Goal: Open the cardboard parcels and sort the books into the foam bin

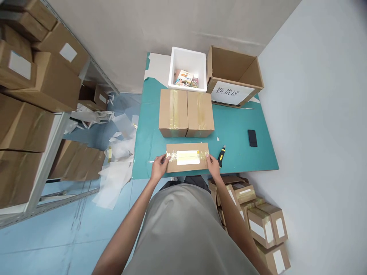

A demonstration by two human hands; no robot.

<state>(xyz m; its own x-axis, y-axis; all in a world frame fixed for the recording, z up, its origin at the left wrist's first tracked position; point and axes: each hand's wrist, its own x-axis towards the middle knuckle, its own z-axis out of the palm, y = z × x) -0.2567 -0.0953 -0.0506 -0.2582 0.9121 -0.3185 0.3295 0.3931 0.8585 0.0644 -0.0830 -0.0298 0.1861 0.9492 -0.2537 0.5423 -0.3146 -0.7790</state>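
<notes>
Grey cloth covers the wearer's torso, closest to the camera. Beyond it, the left hand [159, 167] and right hand [213, 167] grip opposite ends of a flat, labelled cardboard box [187, 168] at the counter's [237, 152] near edge. Both sets of fingers are partly curled, thumbs on top. Just beside the right hand lies a yellow-and-black cutter [221, 156]; two taped cartons [186, 114] stand beyond.
</notes>
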